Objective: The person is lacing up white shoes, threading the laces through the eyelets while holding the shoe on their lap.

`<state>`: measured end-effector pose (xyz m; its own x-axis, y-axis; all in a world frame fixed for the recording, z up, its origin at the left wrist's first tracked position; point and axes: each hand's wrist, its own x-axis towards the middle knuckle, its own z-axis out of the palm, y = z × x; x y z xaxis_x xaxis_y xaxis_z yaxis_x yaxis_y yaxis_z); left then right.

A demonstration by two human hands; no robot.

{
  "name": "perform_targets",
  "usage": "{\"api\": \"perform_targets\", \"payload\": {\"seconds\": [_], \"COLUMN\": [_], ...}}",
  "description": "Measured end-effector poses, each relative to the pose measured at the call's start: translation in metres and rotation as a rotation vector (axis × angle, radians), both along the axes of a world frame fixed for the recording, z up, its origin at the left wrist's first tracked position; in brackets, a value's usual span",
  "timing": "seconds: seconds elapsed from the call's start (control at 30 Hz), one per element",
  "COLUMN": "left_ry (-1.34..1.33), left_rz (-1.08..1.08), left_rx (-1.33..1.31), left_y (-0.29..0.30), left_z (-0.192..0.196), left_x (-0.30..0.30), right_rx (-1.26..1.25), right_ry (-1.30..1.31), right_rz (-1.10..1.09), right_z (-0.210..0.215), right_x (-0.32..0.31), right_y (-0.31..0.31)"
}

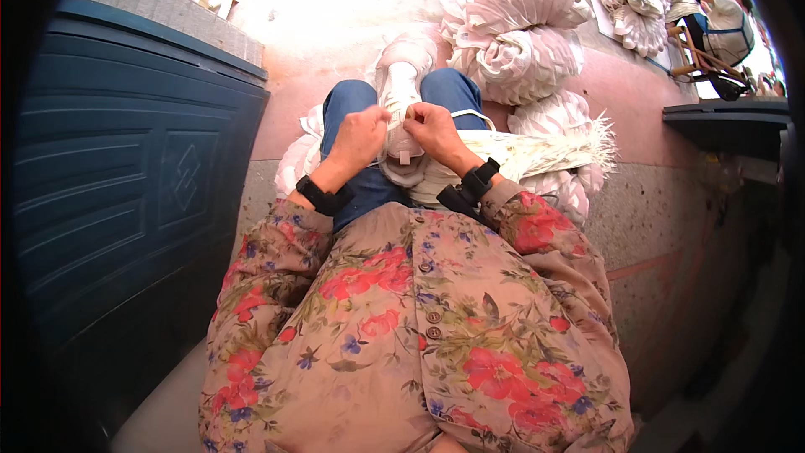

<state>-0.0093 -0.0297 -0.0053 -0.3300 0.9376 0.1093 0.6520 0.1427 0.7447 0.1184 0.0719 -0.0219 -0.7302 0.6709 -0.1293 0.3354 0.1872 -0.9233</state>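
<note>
A pale pink-and-white shoe [401, 88] stood between the knees of the blue jeans [345, 99], and both bare hands were above it. The left hand [360, 134] and the right hand [434, 130] were close to each other but apart, with a narrow gap over the shoe. Their fingers were bent as for a pinch; I could not tell if a lace was held in either hand. A thin pale cord [482, 116] made a loop just beside the right hand, and a bundle of cream laces [545, 153] lay across the right thigh. If this cord got caught in the bundle, a pull could have dragged other laces out and tangled them. If the knees opened, the shoe could have tilted or slipped down, because I saw no other firm support. Heaped pale shoe uppers [516, 42] were on the floor [641, 210] beyond the right knee.
</note>
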Motion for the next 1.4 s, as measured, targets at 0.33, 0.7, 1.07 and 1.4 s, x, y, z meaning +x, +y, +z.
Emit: {"api": "perform_targets", "payload": {"seconds": [0.33, 0.7, 1.07, 1.4], "left_ry": [0.193, -1.249, -0.634, -0.721], "left_rz": [-0.082, 0.823, 0.691, 0.189], "left_rx": [-0.160, 0.749, -0.079, -0.367], "left_y": [0.017, -0.149, -0.064, -0.014], "left_z": [-0.020, 0.046, 0.044, 0.017], "left_x": [-0.012, -0.237, -0.129, -0.007], "right_rx": [-0.153, -0.563, -0.228, 0.368], "right_ry": [0.091, 0.849, 0.068, -0.335], "right_rz": [-0.073, -1.300, -0.352, 0.226], "right_z": [-0.017, -0.030, 0.000, 0.013], "right_x": [0.002, 0.221, 0.109, 0.042], "right_y": [0.001, 0.157, 0.082, 0.012]}}
